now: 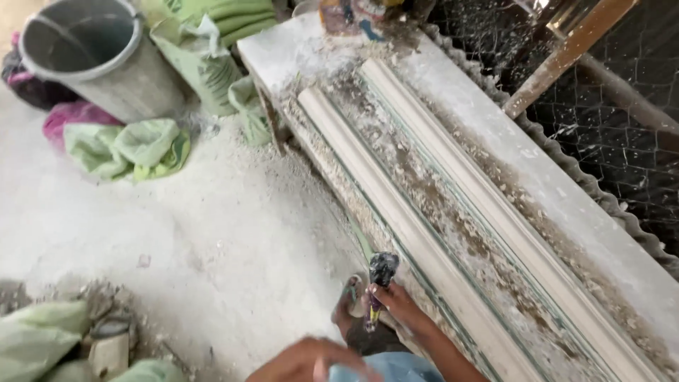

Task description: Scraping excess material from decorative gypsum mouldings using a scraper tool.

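One right hand [399, 301], fingers wrapped around scraper [380, 279], beside plaster moulding [396, 212].

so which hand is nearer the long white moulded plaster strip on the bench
Right. The right hand, gripping a dark-headed tool, sits beside the near long white moulded plaster strip. The left hand is blurred, lower, farther from it.

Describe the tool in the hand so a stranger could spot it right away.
Follow the long white workbench down to its near end, by the left moulding strip. There the right hand grips a short tool. It alone is dark-headed, with a colourful handle.
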